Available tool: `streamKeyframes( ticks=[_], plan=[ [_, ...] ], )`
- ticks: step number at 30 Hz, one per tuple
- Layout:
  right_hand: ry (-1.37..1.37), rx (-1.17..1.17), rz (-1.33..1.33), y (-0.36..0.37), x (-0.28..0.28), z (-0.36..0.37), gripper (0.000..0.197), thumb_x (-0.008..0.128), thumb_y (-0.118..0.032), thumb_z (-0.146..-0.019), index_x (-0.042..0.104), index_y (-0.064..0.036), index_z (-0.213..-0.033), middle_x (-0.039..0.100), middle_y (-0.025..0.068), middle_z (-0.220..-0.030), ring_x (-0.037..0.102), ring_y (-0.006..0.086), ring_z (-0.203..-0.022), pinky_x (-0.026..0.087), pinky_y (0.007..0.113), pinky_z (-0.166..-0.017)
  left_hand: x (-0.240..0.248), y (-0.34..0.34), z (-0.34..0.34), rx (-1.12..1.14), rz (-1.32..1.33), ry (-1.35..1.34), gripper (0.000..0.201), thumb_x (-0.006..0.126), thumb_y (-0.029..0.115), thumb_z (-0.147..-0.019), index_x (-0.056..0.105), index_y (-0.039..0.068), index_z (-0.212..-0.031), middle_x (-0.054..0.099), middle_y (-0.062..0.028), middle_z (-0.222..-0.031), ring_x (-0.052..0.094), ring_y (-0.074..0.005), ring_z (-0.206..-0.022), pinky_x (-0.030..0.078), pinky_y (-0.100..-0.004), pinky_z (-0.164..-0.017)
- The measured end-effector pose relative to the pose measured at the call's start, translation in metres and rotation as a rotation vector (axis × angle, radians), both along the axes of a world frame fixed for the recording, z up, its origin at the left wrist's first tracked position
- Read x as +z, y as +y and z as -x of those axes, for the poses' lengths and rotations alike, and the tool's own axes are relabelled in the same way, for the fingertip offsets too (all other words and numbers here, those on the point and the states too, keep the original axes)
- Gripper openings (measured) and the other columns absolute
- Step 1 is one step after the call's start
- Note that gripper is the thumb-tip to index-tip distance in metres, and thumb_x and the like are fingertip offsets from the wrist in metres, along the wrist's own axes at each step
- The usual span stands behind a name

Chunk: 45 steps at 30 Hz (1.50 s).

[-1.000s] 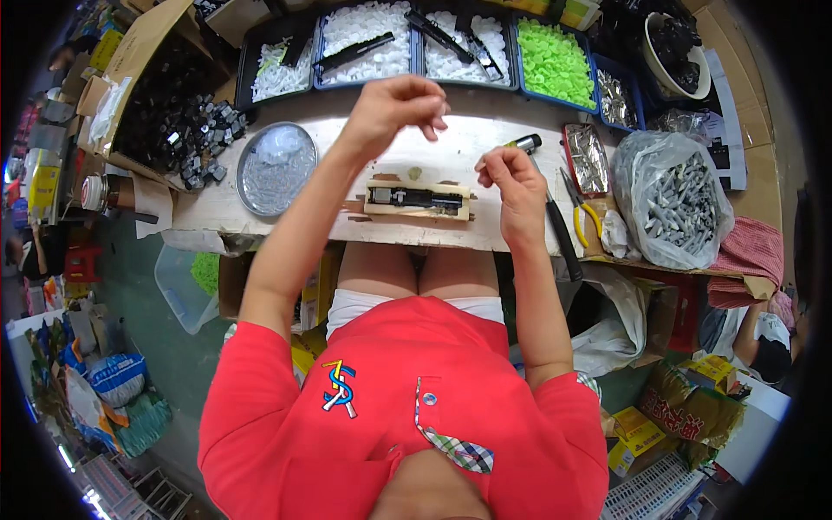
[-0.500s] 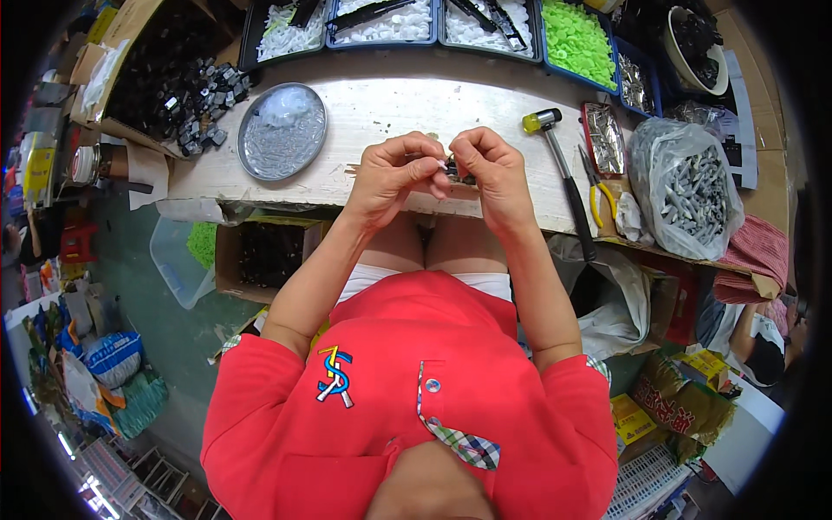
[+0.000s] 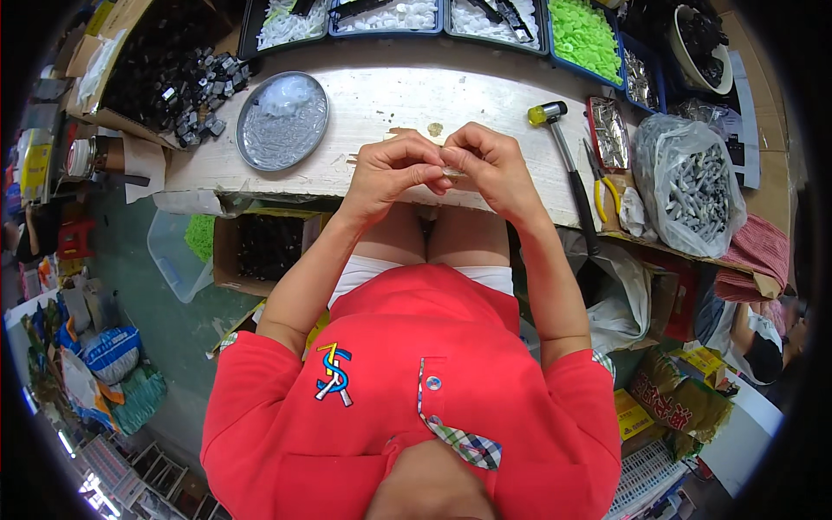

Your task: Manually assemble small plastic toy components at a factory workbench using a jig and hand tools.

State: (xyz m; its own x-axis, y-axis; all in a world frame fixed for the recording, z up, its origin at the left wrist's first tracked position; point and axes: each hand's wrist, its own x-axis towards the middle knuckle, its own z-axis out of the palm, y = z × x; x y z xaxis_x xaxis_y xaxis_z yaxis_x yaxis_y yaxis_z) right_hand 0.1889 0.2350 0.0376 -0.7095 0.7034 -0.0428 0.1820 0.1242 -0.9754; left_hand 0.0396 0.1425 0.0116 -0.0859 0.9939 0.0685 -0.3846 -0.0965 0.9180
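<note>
Pinching together at the near edge of the white workbench (image 3: 485,186), the left hand (image 3: 392,172) and right hand (image 3: 487,165) meet fingertip to fingertip around one small pale part (image 3: 451,172), mostly hidden, so its shape cannot be told. Both sets of fingers are curled narrow, thumbs pressed toward forefingers, with barely any gap. Just beyond the knuckles lie a few small scraps on the bench. Right of the right hand's fingers lies one yellow-headed mallet (image 3: 563,152), then one pair of yellow-handled pliers (image 3: 600,186), and farther out one clear bag of grey metal pieces (image 3: 693,186). Left of the left hand's fingers sits one round metal dish (image 3: 282,121). Far beyond the fingers stand several blue bins, one holding green parts (image 3: 585,35).
</note>
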Motion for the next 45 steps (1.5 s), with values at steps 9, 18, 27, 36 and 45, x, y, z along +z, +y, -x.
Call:
streamKeyframes(
  ticks=[9, 18, 27, 36, 45],
  plan=[
    [0.14, -0.153, -0.528, -0.018, -0.011, 0.006, 0.009, 0.061, -0.002, -0.075, 0.061, -0.0024, -0.084, 0.059, 0.0084, -0.076, 0.057, 0.0233, -0.073, 0.041, 0.032, -0.064, -0.007, 0.003, 0.002, 0.138, 0.067, -0.225, 0.007, 0.06, -0.004, -0.079, 0.062, -0.003, -0.085, 0.059, -0.0097, -0.086, 0.063, -0.018, -0.073, 0.055, -0.0276, -0.067],
    [0.0, -0.137, -0.906, -0.01, -0.021, 0.0, 0.009, 0.065, -0.006, -0.071, 0.06, -0.0089, -0.078, 0.056, 0.0014, -0.072, 0.053, 0.0177, -0.068, 0.034, 0.031, -0.062, -0.004, 0.007, 0.004, 0.343, -0.09, 0.527, 0.01, 0.067, 0.001, -0.073, 0.064, 0.001, -0.083, 0.061, -0.0056, -0.083, 0.056, -0.0122, -0.07, 0.044, -0.0235, -0.059],
    [-0.213, 0.019, -1.002, -0.006, -0.031, 0.007, 0.006, 0.063, -0.012, -0.071, 0.06, -0.0127, -0.077, 0.052, -0.0005, -0.073, 0.048, 0.0175, -0.075, 0.03, 0.034, -0.068, -0.016, 0.008, 0.022, 0.259, -0.126, 1.145, 0.029, 0.072, 0.013, -0.063, 0.066, 0.01, -0.091, 0.059, -0.0017, -0.095, 0.047, -0.02, -0.095, 0.032, -0.0325, -0.082],
    [-0.201, 0.052, -0.915, 0.006, -0.031, -0.004, 0.012, 0.063, -0.013, -0.072, 0.064, -0.0153, -0.084, 0.053, -0.0012, -0.075, 0.048, 0.0178, -0.076, 0.028, 0.035, -0.068, -0.005, 0.021, 0.022, 0.096, -0.024, 1.271, 0.024, 0.068, 0.018, -0.062, 0.063, 0.01, -0.085, 0.053, -0.0017, -0.088, 0.045, -0.0217, -0.089, 0.028, -0.035, -0.08],
    [-0.145, -0.105, -0.842, 0.018, -0.023, -0.04, 0.01, 0.062, -0.01, -0.073, 0.063, -0.0131, -0.083, 0.052, -0.0002, -0.075, 0.049, 0.019, -0.074, 0.029, 0.034, -0.066, 0.049, 0.059, 0.011, -0.346, 0.017, 1.797, 0.018, 0.067, 0.022, -0.064, 0.063, 0.011, -0.078, 0.056, -0.0047, -0.077, 0.049, -0.0241, -0.084, 0.031, -0.0372, -0.074]
  ],
)
